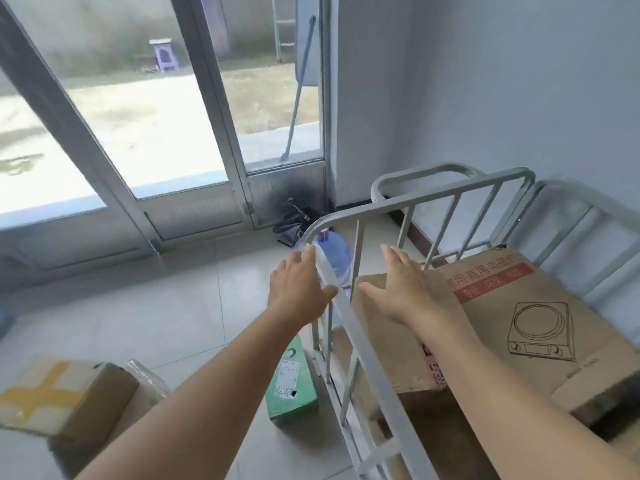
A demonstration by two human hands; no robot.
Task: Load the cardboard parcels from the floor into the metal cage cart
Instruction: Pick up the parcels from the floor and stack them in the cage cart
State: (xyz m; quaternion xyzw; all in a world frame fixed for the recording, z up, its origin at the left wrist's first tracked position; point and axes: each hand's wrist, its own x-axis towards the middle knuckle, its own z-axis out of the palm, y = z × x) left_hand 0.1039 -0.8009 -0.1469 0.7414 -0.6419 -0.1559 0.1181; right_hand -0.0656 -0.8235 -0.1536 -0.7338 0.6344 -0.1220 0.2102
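A grey metal cage cart (450, 192) fills the right side. Inside it lies a large flat cardboard box (540, 320) printed with red text and a drawing of a cooker. My right hand (401, 289) is stretched out flat, fingers straight, over that box's left end, holding nothing. My left hand (298, 289) reaches forward with straight fingers just outside the cart's top rail (349, 327), against or very near it. On the floor at lower left sits a cardboard parcel with yellow tape (65, 400). A green parcel (292, 386) with a white label stands on the floor beside the cart.
A blue water bottle (336, 258) stands on the floor behind the cart's rail. Glass doors (145, 109) span the left and back; a dark bag (298, 223) lies at their foot. White wall runs behind the cart. A plastic-wrapped packet (149, 379) leans by the taped parcel.
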